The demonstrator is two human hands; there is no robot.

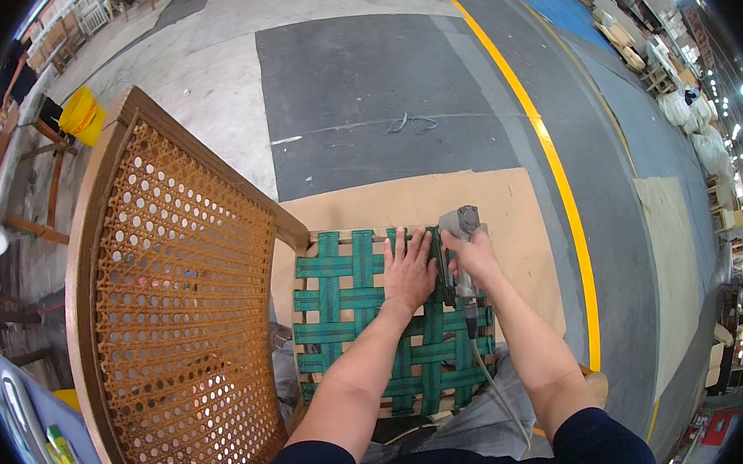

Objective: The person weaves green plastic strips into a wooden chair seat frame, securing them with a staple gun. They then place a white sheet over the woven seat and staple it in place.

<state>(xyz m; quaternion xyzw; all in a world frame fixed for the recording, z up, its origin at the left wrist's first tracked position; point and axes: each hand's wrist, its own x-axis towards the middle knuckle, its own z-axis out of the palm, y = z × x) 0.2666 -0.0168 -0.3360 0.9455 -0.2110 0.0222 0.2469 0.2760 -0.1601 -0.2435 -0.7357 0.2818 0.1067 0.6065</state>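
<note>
A wooden chair with a woven cane back stands in front of me, its back to my left. Green webbing straps cross over and under each other on its seat frame. My left hand lies flat on the straps near the far edge, fingers spread. Just right of it, my right hand is closed around a grey staple gun, held over the far right part of the seat. A thin hose runs from the tool back toward my lap. The tool's tip against the seat is hidden.
Brown cardboard lies on the floor under the chair. Beyond it are a dark mat with a bit of blue cord, and a yellow floor line. A yellow bucket and a worktable stand left; stacked goods line the right.
</note>
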